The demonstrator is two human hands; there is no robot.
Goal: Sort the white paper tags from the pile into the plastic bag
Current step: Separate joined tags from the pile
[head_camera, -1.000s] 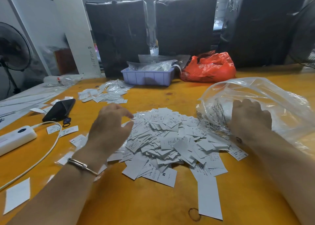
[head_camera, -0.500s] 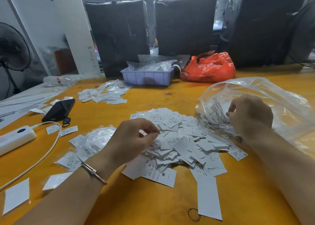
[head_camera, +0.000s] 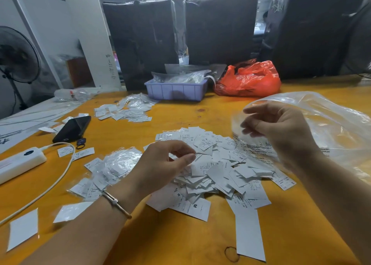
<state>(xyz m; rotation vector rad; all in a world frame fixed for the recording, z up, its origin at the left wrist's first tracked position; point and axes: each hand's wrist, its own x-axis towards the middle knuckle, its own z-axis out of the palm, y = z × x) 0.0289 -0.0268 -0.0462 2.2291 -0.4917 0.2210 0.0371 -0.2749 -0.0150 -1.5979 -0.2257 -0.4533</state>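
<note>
While left grip (head_camera: 170, 162) pinches tags off the pile (head_camera: 216, 170) right under it and right grip (head_camera: 281, 132) clamps the plastic bag (head_camera: 331, 128) mouth open beside it, thin film may sag shut, spilling tags onto table (head_camera: 180, 240).

Bare table (head_camera: 180, 242) lies at 6 o'clock of the tag pile (head_camera: 216, 170), broken only by one long tag (head_camera: 250, 232) at 5 o'clock, and a wide bare strip runs at 12 o'clock between the pile and the tray (head_camera: 176, 91). At 3 o'clock the clear bag (head_camera: 331, 128) overhangs the pile's edge, with the right hand (head_camera: 281, 132) at its mouth. At 9 o'clock the left hand (head_camera: 162, 168), small packets (head_camera: 120, 162), a cable (head_camera: 58, 176), charger (head_camera: 20, 162) and phone (head_camera: 73, 128) crowd the way.
</note>
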